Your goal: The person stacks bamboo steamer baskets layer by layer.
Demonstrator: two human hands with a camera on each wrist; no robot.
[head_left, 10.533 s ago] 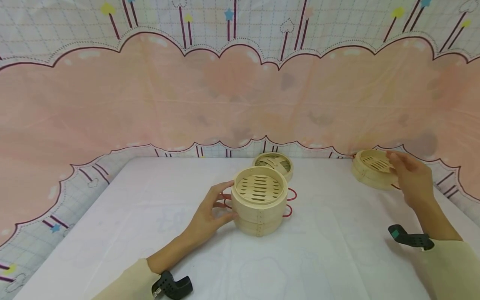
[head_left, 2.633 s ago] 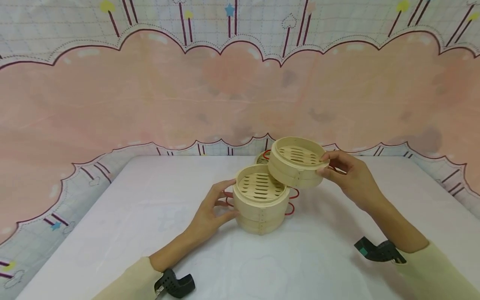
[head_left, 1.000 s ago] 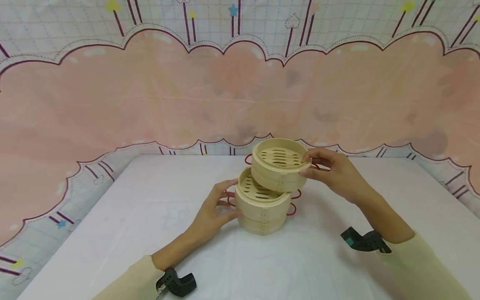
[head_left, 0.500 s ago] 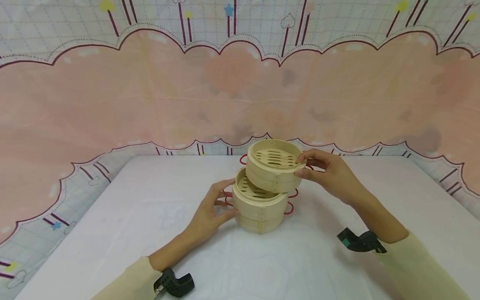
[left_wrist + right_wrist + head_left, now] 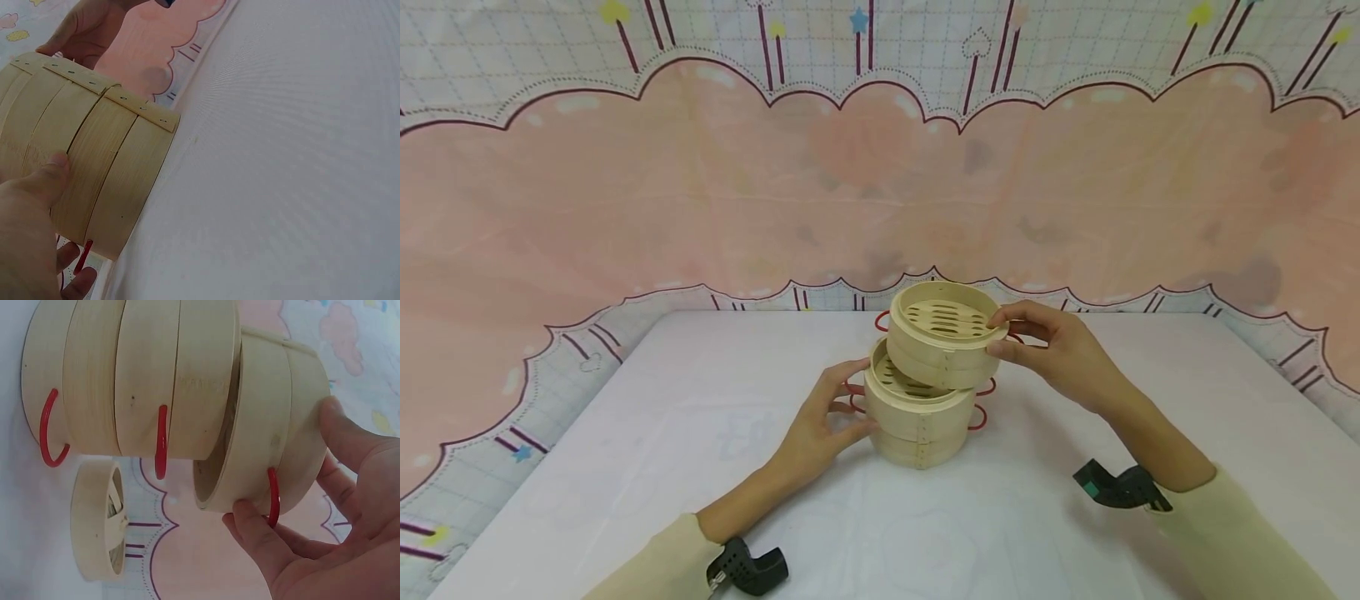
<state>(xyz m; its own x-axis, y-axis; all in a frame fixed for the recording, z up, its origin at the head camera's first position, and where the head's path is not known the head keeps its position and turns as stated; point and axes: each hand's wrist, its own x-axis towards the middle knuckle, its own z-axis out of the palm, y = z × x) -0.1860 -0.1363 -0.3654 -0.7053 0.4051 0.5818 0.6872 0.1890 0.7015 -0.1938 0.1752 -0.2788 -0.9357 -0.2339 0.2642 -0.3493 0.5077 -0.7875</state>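
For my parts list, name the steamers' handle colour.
The handles are red, clearest in the right wrist view.

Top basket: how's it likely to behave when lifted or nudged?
The top basket is probably light: the right hand holds it from one side only. Likely stiff, as it looks round and undented in that grip. It may tip or slide if let go now, being tilted and off-centre over the lower baskets.
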